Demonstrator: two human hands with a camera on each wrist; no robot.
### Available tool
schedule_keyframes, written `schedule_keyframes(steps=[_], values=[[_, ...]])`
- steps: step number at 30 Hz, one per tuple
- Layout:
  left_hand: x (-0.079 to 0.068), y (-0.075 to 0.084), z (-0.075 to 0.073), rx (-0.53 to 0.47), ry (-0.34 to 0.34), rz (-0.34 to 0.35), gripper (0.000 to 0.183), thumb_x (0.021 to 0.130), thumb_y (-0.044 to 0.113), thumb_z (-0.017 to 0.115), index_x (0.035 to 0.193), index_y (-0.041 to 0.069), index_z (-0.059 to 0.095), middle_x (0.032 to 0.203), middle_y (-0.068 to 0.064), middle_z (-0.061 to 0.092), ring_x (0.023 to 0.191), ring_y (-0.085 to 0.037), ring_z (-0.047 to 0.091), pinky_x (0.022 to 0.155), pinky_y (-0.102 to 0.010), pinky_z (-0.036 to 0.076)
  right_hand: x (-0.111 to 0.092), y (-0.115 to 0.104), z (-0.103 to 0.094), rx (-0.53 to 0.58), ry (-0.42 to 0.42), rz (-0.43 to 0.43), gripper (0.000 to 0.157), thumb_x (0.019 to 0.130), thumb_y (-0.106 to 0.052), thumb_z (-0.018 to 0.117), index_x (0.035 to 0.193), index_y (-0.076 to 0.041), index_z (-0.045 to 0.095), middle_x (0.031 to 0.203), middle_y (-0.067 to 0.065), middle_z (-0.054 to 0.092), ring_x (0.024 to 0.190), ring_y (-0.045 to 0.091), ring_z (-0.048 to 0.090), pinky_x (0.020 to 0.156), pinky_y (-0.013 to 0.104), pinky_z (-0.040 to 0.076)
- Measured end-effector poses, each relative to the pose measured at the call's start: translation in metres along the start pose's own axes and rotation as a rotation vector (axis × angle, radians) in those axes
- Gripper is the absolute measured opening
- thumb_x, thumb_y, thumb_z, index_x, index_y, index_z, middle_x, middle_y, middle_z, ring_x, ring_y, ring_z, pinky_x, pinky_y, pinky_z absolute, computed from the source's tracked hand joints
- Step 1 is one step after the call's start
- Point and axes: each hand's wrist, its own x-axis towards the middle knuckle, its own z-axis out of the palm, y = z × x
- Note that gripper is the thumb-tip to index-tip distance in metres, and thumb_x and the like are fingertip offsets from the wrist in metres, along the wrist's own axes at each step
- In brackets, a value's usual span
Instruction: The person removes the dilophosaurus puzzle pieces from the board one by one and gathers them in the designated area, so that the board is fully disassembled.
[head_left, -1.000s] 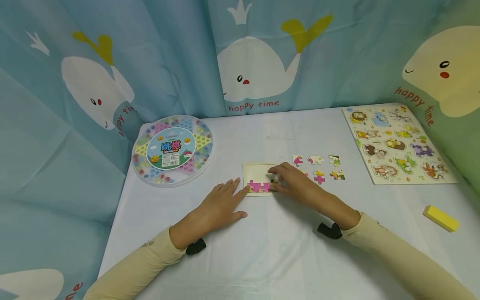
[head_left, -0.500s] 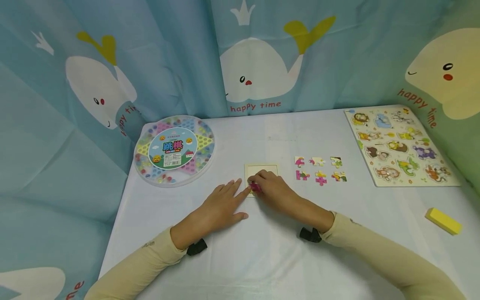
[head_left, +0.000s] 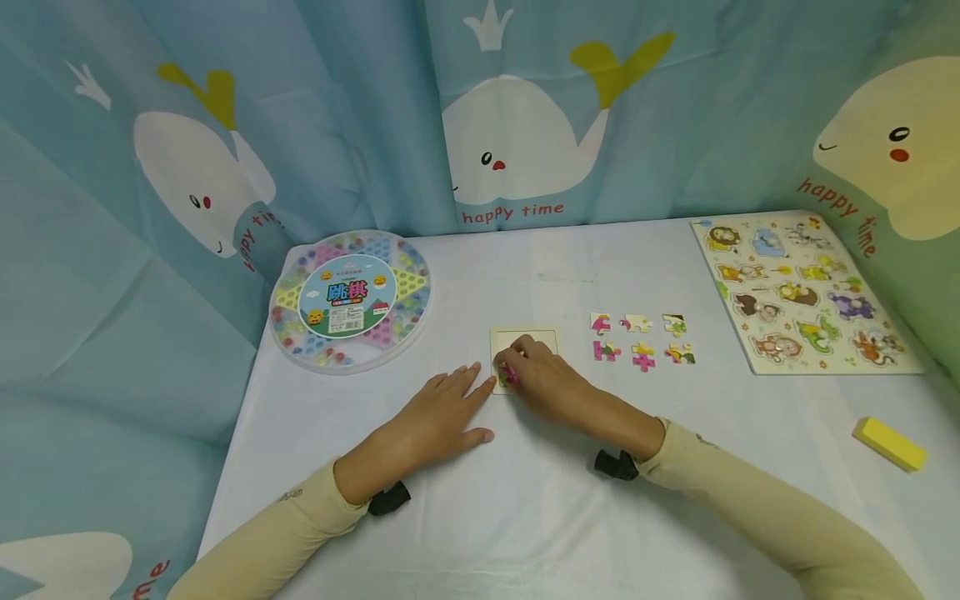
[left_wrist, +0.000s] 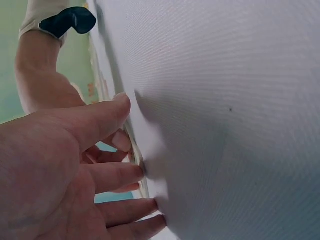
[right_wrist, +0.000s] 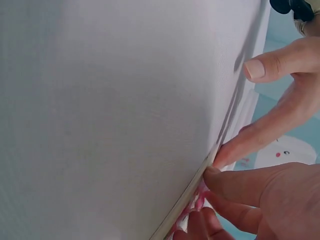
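A small light wooden puzzle tray (head_left: pixel 546 334) lies at mid-table in the head view. My right hand (head_left: pixel 547 379) reaches over its left part with curled fingers. Thumb and fingers pinch a pink jigsaw piece (right_wrist: pixel 200 201) there, partly hidden by the fingers; its exact tilt cannot be told. The hand also covers most of the tray's inside. My left hand (head_left: pixel 438 421) rests on the table left of the tray, fingers spread, its index fingertip touching the tray's left edge. Several loose jigsaw pieces (head_left: pixel 642 357) lie in two rows right of the tray.
A round Chinese checkers box (head_left: pixel 348 300) sits at the back left. An animal peg-puzzle board (head_left: pixel 806 292) lies at the back right, with a yellow block (head_left: pixel 889 443) nearer the front. A whale-print curtain (head_left: pixel 517 142) hangs behind the white table (head_left: pixel 480 517).
My right hand has moved left from the tray's right side to its left part and its fingers have closed in on the pink piece. The left hand has stayed nearly still.
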Motion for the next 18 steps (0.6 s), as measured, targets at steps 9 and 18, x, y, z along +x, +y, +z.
schedule_keyframes(steps=[9,18], values=[[0.0,0.0,0.001,-0.008,0.012,0.001,0.074,0.104,0.05,0.064,0.162,0.008,0.043,0.169,-0.02,0.036,0.156,-0.038,0.035,0.124,-0.052,0.033,-0.001,0.009,-0.005,0.134,0.008,-0.039,0.029,0.09,0.008,0.076,0.115,-0.006,0.068,0.111,0.013,0.061,0.101,0.029,0.062,0.092,0.045,0.056],[0.001,0.0,0.001,-0.004,0.009,0.003,0.075,0.104,0.05,0.063,0.162,0.008,0.042,0.169,-0.02,0.035,0.156,-0.038,0.035,0.124,-0.052,0.033,0.001,0.01,-0.016,0.202,-0.028,-0.044,0.021,0.096,0.009,0.068,0.108,-0.008,0.068,0.091,0.004,0.067,0.089,0.02,0.064,0.085,0.041,0.057]])
